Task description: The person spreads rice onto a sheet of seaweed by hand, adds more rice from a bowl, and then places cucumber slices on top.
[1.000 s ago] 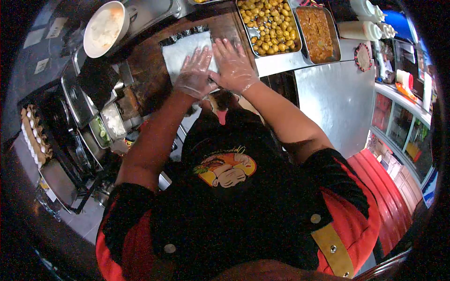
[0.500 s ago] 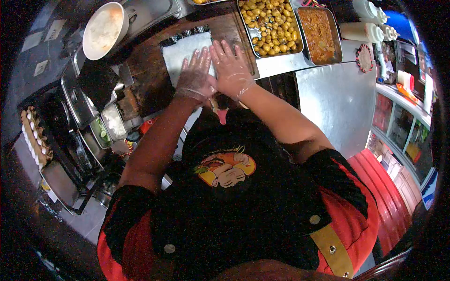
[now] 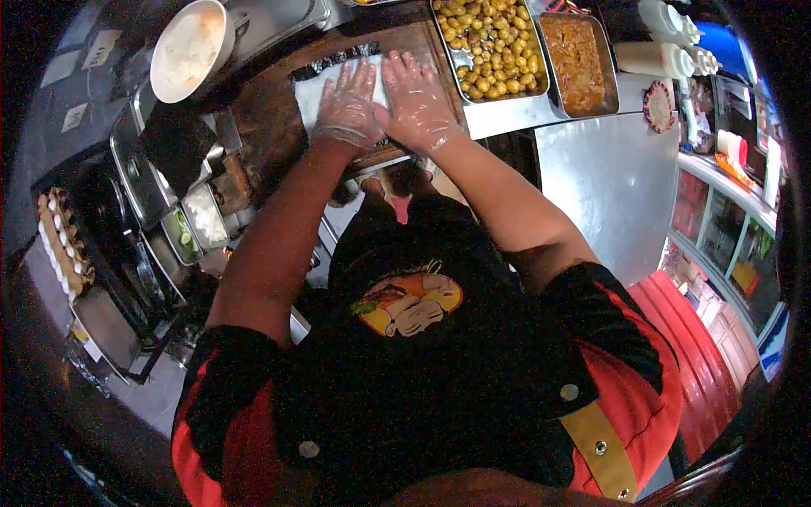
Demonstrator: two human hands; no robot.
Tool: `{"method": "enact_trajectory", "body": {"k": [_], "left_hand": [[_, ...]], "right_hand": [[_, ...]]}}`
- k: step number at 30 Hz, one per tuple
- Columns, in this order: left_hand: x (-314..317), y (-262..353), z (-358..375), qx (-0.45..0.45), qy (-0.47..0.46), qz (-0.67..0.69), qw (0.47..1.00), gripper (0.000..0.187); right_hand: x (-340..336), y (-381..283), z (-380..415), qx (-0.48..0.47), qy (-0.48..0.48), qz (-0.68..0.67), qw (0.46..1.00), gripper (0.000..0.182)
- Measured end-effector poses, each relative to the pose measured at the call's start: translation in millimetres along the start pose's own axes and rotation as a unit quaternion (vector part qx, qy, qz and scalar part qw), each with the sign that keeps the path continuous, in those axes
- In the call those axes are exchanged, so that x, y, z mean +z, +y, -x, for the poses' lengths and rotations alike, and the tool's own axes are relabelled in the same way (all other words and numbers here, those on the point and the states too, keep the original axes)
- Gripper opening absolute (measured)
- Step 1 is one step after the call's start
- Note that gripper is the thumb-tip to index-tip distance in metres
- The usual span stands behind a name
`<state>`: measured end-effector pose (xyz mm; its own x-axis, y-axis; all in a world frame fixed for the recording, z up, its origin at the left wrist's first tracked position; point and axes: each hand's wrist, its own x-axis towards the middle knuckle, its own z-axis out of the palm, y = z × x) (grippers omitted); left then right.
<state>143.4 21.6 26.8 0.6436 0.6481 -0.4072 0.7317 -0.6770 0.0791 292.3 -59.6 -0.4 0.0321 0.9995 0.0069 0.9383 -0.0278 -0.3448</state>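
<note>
My left hand (image 3: 348,108), in a clear plastic glove, lies flat with fingers stretched over a white layer (image 3: 309,103) that looks like rice. Beneath that layer is a dark sheet (image 3: 334,59), its crinkled far edge showing. Beside it, thumbs close together, my right hand (image 3: 416,97) is also gloved and flat, covering the right part of the white layer. Both palms hide much of the sheet. Everything rests on a brown wooden board (image 3: 266,106).
A white bowl (image 3: 193,52) stands at the upper left. Beyond the board's right side are a tray of small potatoes (image 3: 498,63) and a tray of brown sauced food (image 3: 576,68). Squeeze bottles (image 3: 655,59) stand farther right. Containers of chopped white pieces (image 3: 205,217) and limes (image 3: 179,237) sit left.
Both hands have slid forward, away from my body, and remain flat. More of the board's near edge shows below my wrists.
</note>
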Motion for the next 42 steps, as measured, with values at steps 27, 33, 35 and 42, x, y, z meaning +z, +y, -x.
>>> {"method": "enact_trajectory", "body": {"k": [27, 33, 35, 42], "left_hand": [[43.4, -58.7, 108.8, 0.04, 0.159, 0.253, 0.953, 0.075], [18.3, -82.4, 159.1, -0.044, 0.181, 0.305, 0.934, 0.062], [34.4, -94.5, 166.1, -0.043, 0.186, 0.317, 0.929, 0.062], [34.7, -108.5, 167.8, -0.08, 0.175, 0.37, 0.909, 0.062]], "right_hand": [[-28.3, -4.2, 1.4, -0.063, 0.037, -0.117, 0.99, 0.078], [4.2, -54.0, -57.0, -0.128, -0.031, -0.027, 0.991, 0.083], [6.6, -57.6, -65.2, -0.145, -0.055, 0.04, 0.987, 0.086], [24.4, -79.9, -99.5, -0.129, -0.043, 0.014, 0.991, 0.09]]}}
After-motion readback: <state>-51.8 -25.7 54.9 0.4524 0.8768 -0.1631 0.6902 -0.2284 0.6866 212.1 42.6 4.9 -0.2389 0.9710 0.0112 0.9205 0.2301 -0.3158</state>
